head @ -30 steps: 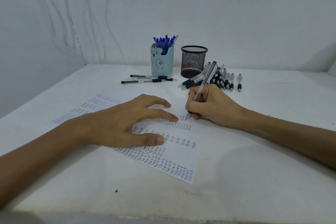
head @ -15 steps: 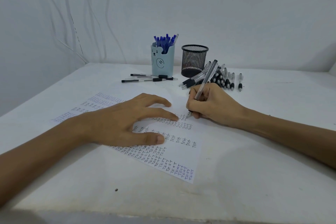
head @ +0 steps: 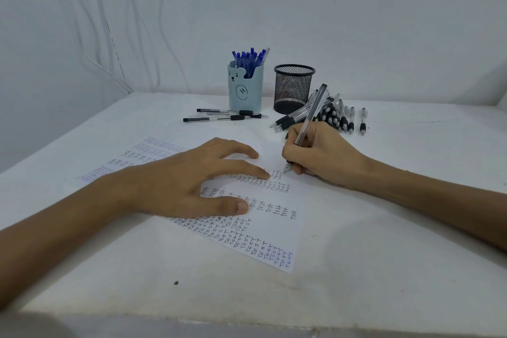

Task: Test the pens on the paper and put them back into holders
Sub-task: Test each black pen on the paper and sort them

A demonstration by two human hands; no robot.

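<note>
- Pen (head: pixel 312 114), clear barrel, black grip: where?
- In the right hand (head: pixel 321 156), writing grip, thumb and first fingers pinched round the lower barrel. The tip is down on the paper (head: pixel 274 233), at the end of a row of small "test" words.
- Left hand (head: pixel 192 181)?
- Flat on the sheet, fingers straight and spread, holding nothing, just pinning the paper. Its index fingertip sits just beside the pen tip, on the tip's left.
- Long axis?
- Tilted. Tip towards the person, back end up and away, aimed roughly at the black mesh holder (head: pixel 293 88).
- Which holder, which hand?
- My guess is the mesh one. The bear-faced blue holder (head: pixel 245 90) is packed with blue pens (head: pixel 248 59), and this pen has a black grip. No pens show above the mesh rim. The right hand is nearer both holders and already has the pen, so a lift and a forward reach should do it.
- What's in the way?
- A pile of black-grip pens (head: pixel 336 118) lies on the table (head: pixel 384 255) between the right hand and the mesh holder, right up by its base. Can't tell if they touch. A low reach could knock it.
- Anything else?
- A few loose pens (head: pixel 219 117) lie flat in front of the bear holder, off to the left of that path.
</note>
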